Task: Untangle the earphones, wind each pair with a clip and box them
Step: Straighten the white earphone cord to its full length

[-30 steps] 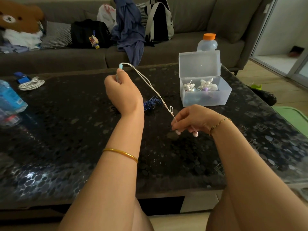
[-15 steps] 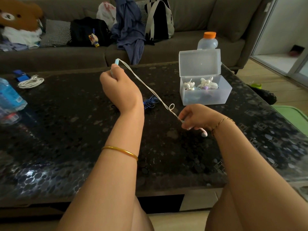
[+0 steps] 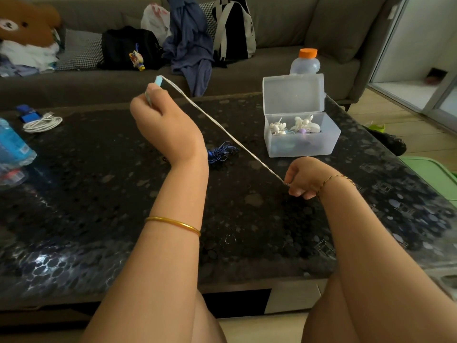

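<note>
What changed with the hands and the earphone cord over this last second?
The hands drew apart: the left hand, gripping the blue clip, went up and left, and the right hand went right. The white cord pulled straight between them, and its small loop near the right hand is gone. Both grips held; the open box and the blue cord stayed put.

We find no legible text, brand, number or sign in this view. The blue label on the bottle point(image 3: 13, 144) at far left carries a pale printed patch, but it is too blurred for us to read. A small pale mark on the side of the backpack point(image 3: 235, 28) is too small for us to make out.
</note>
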`<state>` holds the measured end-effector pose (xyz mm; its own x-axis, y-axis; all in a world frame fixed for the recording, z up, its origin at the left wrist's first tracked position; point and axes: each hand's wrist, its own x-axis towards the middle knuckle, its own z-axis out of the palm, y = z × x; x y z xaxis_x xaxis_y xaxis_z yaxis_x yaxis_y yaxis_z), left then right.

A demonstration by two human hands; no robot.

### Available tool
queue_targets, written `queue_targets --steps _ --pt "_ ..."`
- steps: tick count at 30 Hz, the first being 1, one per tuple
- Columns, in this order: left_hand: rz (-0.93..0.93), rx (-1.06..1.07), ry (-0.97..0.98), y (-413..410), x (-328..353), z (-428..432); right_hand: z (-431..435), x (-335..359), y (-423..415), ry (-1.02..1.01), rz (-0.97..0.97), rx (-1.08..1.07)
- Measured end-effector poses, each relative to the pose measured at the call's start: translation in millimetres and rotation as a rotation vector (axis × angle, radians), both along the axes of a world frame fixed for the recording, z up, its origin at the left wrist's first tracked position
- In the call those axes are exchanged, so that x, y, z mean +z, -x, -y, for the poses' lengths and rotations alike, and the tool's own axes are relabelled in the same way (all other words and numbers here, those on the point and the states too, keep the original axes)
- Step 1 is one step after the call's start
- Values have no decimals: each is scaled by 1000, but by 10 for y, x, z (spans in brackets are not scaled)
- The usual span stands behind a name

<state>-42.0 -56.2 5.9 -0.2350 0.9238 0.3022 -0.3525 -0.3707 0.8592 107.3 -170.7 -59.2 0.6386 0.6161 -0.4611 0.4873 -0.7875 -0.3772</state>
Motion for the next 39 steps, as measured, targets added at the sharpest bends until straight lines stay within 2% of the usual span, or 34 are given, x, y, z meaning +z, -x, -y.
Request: queue_targets --steps 3,7,11,13,17,19,21,23,25,29,31,33,35,39 --pt "-97 -46 -23 -20 -24 27 -36 56 62 62 77 45" --pt "-441 -325 50 -80 -99 13 51 142 60 -141 48 125" --pt "-721 -531 108 -124 -135 76 115 208 81 -175 -7 203" --pt "-797 -591 119 -129 -150 96 94 225 120 -367 -53 120" --pt "-932 -684 129 -146 -205 125 4 290 168 -931 -321 -279" --pt "-985 -721 101 -153 -226 140 -41 309 205 -1006 -347 -235" --pt "-1006 -756 82 -148 -229 155 -58 298 262 -949 -207 -54" --pt "-976 -793 127 -140 -223 158 -71 274 292 -879 -97 46" --pt "-869 -880 280 -124 -208 158 -86 255 282 -873 -77 20" --pt "-372 -1230 694 -73 -166 131 -99 282 312 -919 -169 -18" --pt "-110 -1296 803 -43 -148 120 -108 275 349 -907 -204 -8" --pt "61 -1308 840 -29 -136 131 -122 260 372 -873 -249 -10" --pt "78 -1313 813 -31 -141 150 -142 250 401 -822 -248 8" --pt "-93 -1243 726 -52 -147 169 -174 252 458 -718 -189 93"
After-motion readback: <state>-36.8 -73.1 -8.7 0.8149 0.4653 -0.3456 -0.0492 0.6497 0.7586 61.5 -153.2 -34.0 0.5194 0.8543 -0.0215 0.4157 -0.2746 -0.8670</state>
